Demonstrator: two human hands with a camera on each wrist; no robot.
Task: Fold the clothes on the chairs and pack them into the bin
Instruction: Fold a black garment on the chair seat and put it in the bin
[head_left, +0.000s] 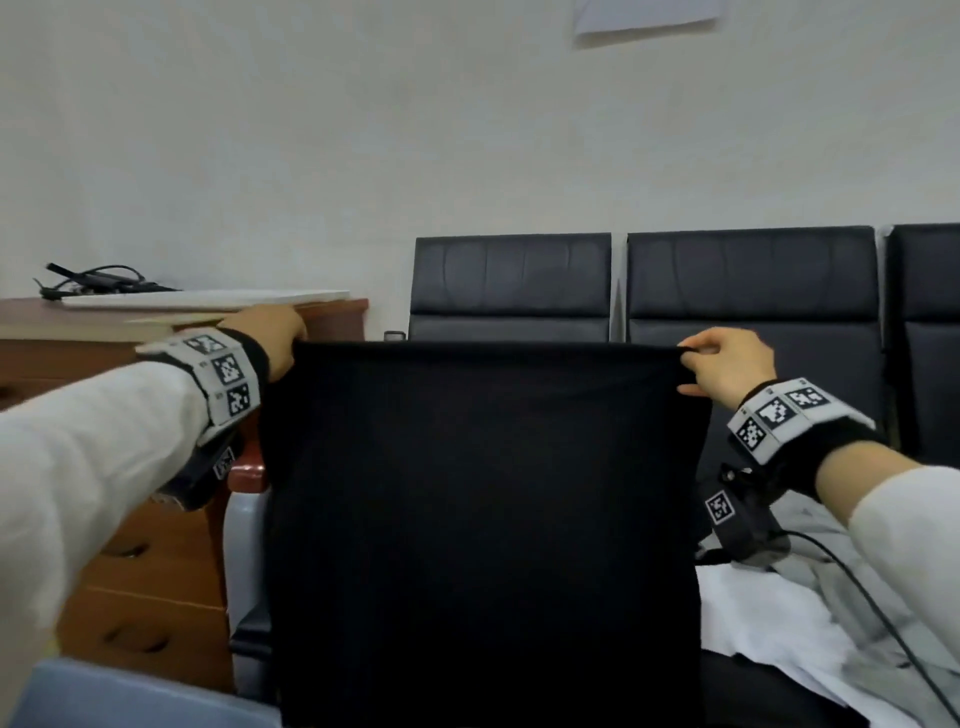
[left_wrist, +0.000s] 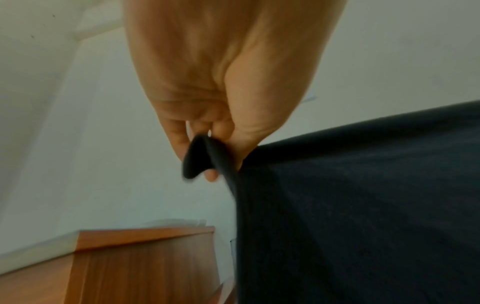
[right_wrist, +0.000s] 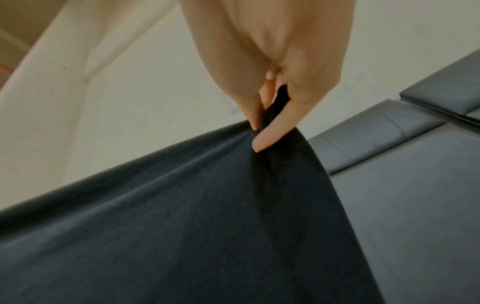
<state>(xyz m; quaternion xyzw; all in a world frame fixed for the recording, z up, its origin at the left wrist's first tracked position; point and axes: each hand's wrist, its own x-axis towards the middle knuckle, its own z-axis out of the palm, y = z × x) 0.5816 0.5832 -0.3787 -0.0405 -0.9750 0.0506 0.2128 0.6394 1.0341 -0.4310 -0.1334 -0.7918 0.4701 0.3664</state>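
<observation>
In the head view, the left hand (head_left: 275, 338) and right hand (head_left: 727, 366) are each pinching a top corner of a black garment (head_left: 483, 519), which is hanging flat across the centre of the frame in front of the black chairs (head_left: 748, 280), with pale clothes (head_left: 789, 613) lying at lower right and a wooden cabinet (head_left: 150, 571) at left. In the left wrist view, curled fingers (left_wrist: 179, 142) are gripping the garment's corner at mid-frame. In the right wrist view, thumb and fingers (right_wrist: 270, 135) are pinching bunched cloth at centre.
</observation>
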